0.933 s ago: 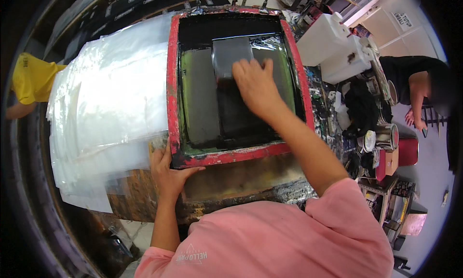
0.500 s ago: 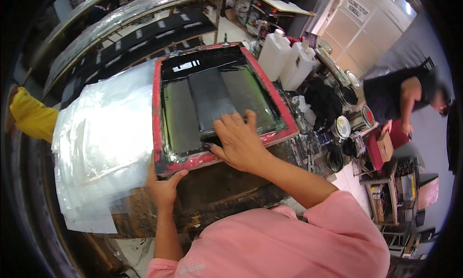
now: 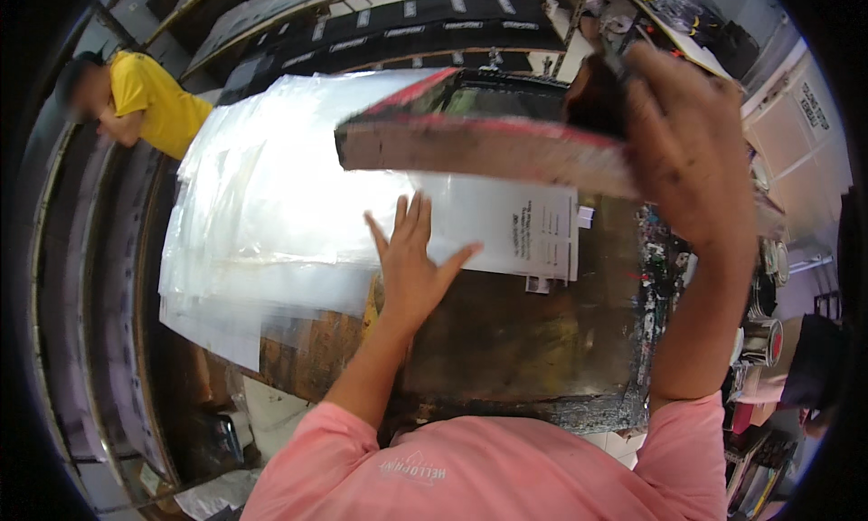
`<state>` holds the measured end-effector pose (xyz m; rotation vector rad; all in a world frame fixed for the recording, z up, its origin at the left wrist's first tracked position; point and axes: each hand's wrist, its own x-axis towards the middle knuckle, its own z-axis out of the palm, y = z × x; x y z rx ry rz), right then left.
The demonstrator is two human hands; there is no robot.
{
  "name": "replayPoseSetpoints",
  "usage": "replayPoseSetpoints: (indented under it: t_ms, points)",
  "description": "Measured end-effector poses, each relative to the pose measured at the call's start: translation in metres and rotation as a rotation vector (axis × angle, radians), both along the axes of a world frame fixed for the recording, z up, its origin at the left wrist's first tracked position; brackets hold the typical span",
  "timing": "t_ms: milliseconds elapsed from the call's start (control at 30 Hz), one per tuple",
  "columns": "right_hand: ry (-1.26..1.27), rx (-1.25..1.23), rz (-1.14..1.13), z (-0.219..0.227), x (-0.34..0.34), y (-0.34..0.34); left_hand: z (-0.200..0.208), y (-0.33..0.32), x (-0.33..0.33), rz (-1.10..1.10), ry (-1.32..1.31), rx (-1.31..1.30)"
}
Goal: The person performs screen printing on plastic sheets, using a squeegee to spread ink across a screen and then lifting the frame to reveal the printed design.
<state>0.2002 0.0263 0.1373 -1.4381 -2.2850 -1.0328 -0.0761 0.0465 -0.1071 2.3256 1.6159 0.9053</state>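
Note:
A red-edged printing screen frame [image 3: 488,150] is tilted up, its near side raised off the table. My right hand [image 3: 692,141], smeared by motion, is up at the frame's right end. Its fingers are closed on a dark squeegee [image 3: 595,96], also blurred; whether the hand touches the frame too, I cannot tell. Below the frame lies a white plastic bag [image 3: 488,218] with black print near its right end. My left hand [image 3: 411,263] is open, fingers spread, over the bag's left part and the edge of the bag stack.
A broad stack of glossy plastic bags [image 3: 262,204] covers the table's left. Small white tabs [image 3: 538,285] sit by the printed bag on the stained tabletop [image 3: 524,349]. Racks [image 3: 398,42] with black items stand behind. A person in yellow [image 3: 158,105] is at left; paint cans [image 3: 764,340] at right.
The screen frame has swung up from flat, uncovering the printed bag. My right hand rose with the squeegee. My left hand let go of the frame's corner and spread over the bags.

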Motion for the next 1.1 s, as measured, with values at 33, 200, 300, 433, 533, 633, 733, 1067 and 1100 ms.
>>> replayPoseSetpoints:
  t_ms: [33, 200, 300, 433, 533, 633, 733, 1067, 1100]
  points:
    - [-0.095, 0.020, 0.015, 0.002, 0.011, 0.002, 0.008, 0.018, 0.003, -0.002, -0.087, 0.003]
    - [-0.095, 0.019, 0.063, 0.002, 0.042, 0.012, -0.011, 0.042, -0.063, 0.190, -0.262, 0.190]
    - [-0.033, 0.044, 0.109, -0.002, 0.030, 0.008, -0.018, 0.049, -0.141, 0.335, -0.089, 0.202]
    - [0.347, -0.291, -0.086, 0.008, -0.007, 0.009, -0.025, 0.068, -0.246, 0.521, 0.084, 0.262]
    - [-0.080, 0.143, 0.106, -0.006, 0.003, 0.009, -0.025, 0.079, -0.229, 0.476, 0.032, 0.391]
    - [0.278, 0.049, -0.028, -0.011, 0.000, 0.006, -0.038, 0.060, -0.125, 0.053, 0.070, 0.463]
    - [0.291, -0.042, -0.106, -0.011, -0.001, 0.009, -0.057, 0.042, -0.052, -0.093, -0.021, 0.203]
    - [0.565, -0.118, -0.126, -0.017, -0.017, 0.000, -0.090, 0.043, -0.056, -0.051, 0.139, 0.169]
    - [0.550, -0.107, -0.165, -0.017, -0.011, -0.007, -0.089, 0.046, -0.050, -0.037, 0.180, 0.112]
